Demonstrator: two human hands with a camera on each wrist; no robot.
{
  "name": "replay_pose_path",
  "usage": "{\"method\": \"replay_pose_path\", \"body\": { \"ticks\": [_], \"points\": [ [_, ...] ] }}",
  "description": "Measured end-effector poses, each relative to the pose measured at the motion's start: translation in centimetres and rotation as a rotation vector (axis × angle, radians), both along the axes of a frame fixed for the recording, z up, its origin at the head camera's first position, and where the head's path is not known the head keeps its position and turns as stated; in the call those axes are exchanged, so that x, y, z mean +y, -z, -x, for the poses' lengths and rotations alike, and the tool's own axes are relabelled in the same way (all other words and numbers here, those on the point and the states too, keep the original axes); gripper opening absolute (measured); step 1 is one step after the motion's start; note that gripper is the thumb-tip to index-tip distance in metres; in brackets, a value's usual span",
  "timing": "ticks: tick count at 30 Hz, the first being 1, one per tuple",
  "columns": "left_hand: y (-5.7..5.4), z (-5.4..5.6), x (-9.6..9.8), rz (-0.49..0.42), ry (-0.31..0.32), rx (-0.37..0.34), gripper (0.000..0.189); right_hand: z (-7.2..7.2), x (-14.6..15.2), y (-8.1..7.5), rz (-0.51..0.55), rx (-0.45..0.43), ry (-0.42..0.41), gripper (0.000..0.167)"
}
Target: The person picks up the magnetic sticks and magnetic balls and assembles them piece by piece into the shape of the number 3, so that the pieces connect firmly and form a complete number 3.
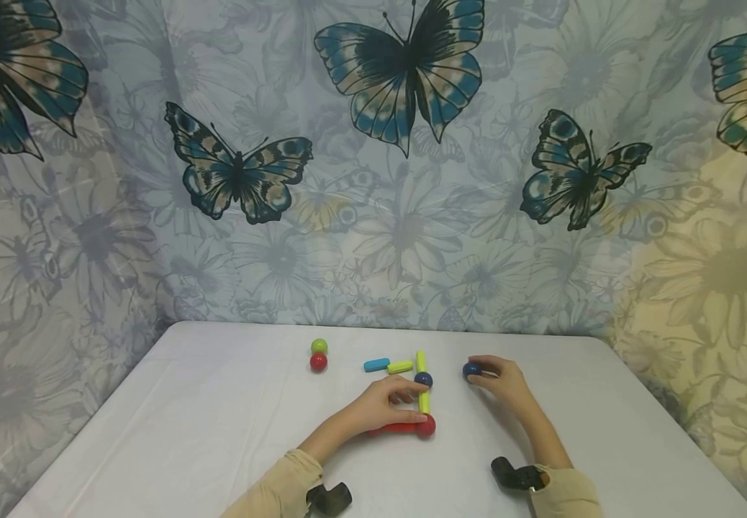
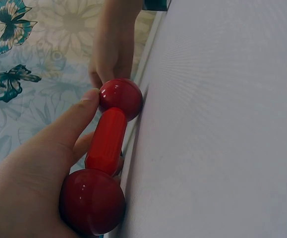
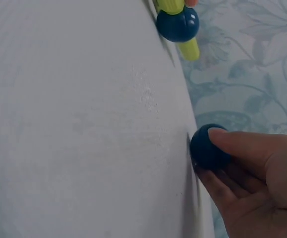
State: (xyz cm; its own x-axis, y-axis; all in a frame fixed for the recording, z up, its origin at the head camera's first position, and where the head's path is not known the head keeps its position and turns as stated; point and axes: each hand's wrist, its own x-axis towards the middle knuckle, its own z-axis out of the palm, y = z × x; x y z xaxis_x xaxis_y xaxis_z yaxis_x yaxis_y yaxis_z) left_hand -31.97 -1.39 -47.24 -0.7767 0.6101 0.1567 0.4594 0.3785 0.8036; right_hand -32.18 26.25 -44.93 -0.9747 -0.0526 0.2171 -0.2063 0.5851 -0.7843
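My left hand (image 1: 383, 404) holds an L-shaped chain of toy balls and rods on the table. Its thumb rests at a red ball (image 1: 425, 426) at the corner, and its fingertips reach a blue ball (image 1: 423, 378) farther up. Yellow-green rods (image 1: 421, 360) run above and below that ball. From the corner, a red rod (image 2: 106, 141) leads left to another red ball (image 2: 92, 202), mostly covered by the hand in the head view. To the right of the chain, my right hand (image 1: 506, 380) pinches a separate blue ball (image 3: 210, 147) between thumb and fingers, close over the table.
A loose blue rod (image 1: 376, 365) and a yellow-green rod (image 1: 401, 367) lie end to end just left of the chain. Farther left, a green ball (image 1: 319, 346) sits behind a red ball (image 1: 318, 362). Butterfly-printed cloth (image 1: 406, 273) hangs behind the white table (image 1: 218, 432).
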Motion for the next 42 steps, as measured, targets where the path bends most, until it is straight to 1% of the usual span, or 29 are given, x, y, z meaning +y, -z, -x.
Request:
{"method": "replay_pose_path", "body": {
  "ticks": [3,10,14,18,21,25,28,32,35,39,42],
  "points": [
    [0.0,0.0,0.0,0.002,0.002,0.000,0.048,0.2,-0.1,0.2,0.017,0.009,0.016,0.040],
    [-0.1,0.0,0.0,0.003,0.009,-0.001,0.048,1.3,-0.9,0.9,0.093,0.055,0.063,0.039],
    [-0.2,-0.1,-0.1,0.008,0.010,0.000,0.048,1.9,-1.9,1.1,0.117,0.033,0.115,0.039],
    [-0.1,-0.1,0.0,0.015,0.006,0.006,0.048,2.2,-3.1,0.9,0.131,-0.001,0.153,0.040],
    [-0.2,-0.1,-0.1,0.020,0.003,0.013,0.049,2.4,-3.9,0.8,0.154,-0.007,0.161,0.040],
    [-0.2,-0.1,0.0,0.020,0.003,0.015,0.049,3.0,-4.6,0.9,0.211,-0.016,0.166,0.040],
    [-0.1,-0.1,0.0,0.019,0.006,0.016,0.048,3.2,-5.1,1.1,0.248,-0.032,0.188,0.040],
    [-0.2,0.0,0.0,0.020,0.002,0.014,0.048,3.2,-5.8,1.1,0.252,0.001,0.207,0.040],
    [-0.1,0.0,0.0,0.020,-0.004,0.013,0.048,3.3,-6.4,0.9,0.252,0.016,0.197,0.039],
    [-0.1,-0.1,0.0,0.020,-0.006,0.013,0.048,3.7,-6.9,0.7,0.255,-0.038,0.195,0.040],
    [-0.1,-0.1,0.0,0.022,-0.006,0.010,0.048,4.2,-7.3,0.7,0.235,-0.076,0.206,0.040]
  ]
}}
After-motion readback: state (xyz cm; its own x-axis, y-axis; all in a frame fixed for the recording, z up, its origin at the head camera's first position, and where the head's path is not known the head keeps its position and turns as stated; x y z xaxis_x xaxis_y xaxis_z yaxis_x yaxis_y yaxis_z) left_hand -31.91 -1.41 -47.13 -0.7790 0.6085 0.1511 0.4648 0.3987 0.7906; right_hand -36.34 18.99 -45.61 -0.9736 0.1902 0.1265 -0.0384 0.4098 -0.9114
